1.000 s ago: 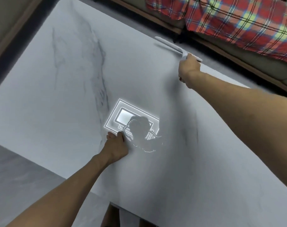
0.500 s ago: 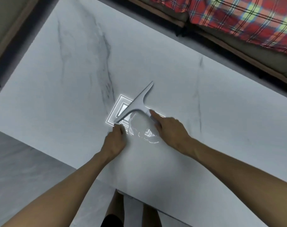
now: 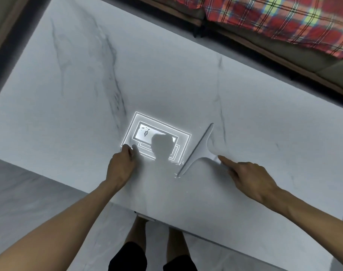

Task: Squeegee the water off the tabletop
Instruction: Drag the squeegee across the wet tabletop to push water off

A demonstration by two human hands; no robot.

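head view | right hand [image 3: 251, 178] grips white squeegee [image 3: 198, 151] by its handle, index finger along it to press the blade down on marble tabletop [image 3: 166, 75] | water beads [image 3: 179, 164] at blade's near end | left hand [image 3: 120, 167] loosely curled, empty, bracing on the top

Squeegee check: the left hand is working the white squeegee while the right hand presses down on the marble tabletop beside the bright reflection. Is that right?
Not quite: the hands are swapped. In the head view the right hand holds the white squeegee by its handle, blade on the marble tabletop, and the left hand presses down on the top beside the bright reflection.
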